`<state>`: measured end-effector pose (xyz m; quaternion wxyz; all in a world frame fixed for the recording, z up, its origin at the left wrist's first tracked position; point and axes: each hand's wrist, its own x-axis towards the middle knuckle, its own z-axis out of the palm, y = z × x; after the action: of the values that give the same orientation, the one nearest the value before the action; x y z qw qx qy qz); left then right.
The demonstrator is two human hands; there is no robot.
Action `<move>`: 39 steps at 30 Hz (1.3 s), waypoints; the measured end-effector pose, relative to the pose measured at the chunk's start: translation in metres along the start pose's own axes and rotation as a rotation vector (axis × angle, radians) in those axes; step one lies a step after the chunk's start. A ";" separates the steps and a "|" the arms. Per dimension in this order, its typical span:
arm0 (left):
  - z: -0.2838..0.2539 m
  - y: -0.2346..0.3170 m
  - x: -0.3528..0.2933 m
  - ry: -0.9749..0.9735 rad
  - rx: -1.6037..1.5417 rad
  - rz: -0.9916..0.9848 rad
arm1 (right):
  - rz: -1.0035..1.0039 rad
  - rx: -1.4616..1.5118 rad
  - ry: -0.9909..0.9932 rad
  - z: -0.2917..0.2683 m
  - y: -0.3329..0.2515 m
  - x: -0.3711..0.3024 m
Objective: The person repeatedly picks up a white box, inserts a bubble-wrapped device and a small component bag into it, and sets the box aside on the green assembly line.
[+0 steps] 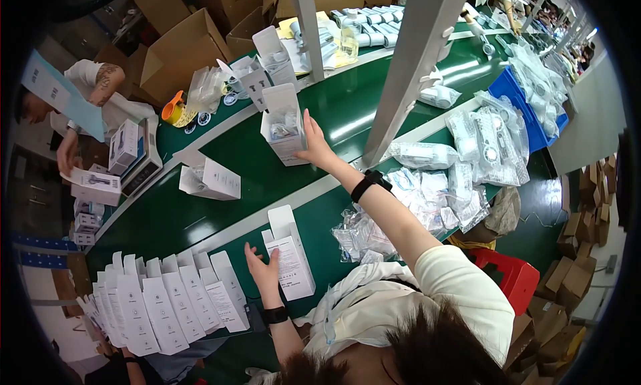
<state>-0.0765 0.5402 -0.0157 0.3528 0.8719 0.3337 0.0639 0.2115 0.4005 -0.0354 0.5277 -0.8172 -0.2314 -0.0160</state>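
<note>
My right hand reaches out over the green belt and grips the right side of an open white box, its thumb low on the front. Clear-bagged contents show inside, and its flap stands up. Nearer to me, my left hand has its fingers apart, the thumb by the left side of another open white box. Whether the thumb touches that box I cannot tell. A third open white box sits on the belt, left of the one in my right hand.
A row of open white boxes stands at the lower left. Small bagged parts and bubble-wrapped items lie at right, near a blue crate. A grey post rises beside my right arm. A co-worker's hand holds a printed box.
</note>
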 end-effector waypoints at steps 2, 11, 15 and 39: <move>-0.004 -0.016 0.013 -0.020 -0.170 -0.092 | 0.000 -0.143 -0.083 -0.012 -0.003 -0.024; 0.013 0.008 0.015 -0.512 -0.784 -0.158 | -0.176 -1.374 0.049 -0.223 0.070 -0.103; -0.004 0.061 -0.005 -0.343 -0.853 0.126 | 0.125 -0.944 -0.562 -0.238 0.104 -0.094; 0.070 0.084 -0.046 0.335 -0.524 0.428 | -0.448 -0.075 0.409 -0.041 -0.138 -0.134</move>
<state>-0.0422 0.4271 -0.0068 0.4831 0.7794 0.1695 0.3612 0.0462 0.3629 0.0642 0.5161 -0.7446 -0.2940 -0.3046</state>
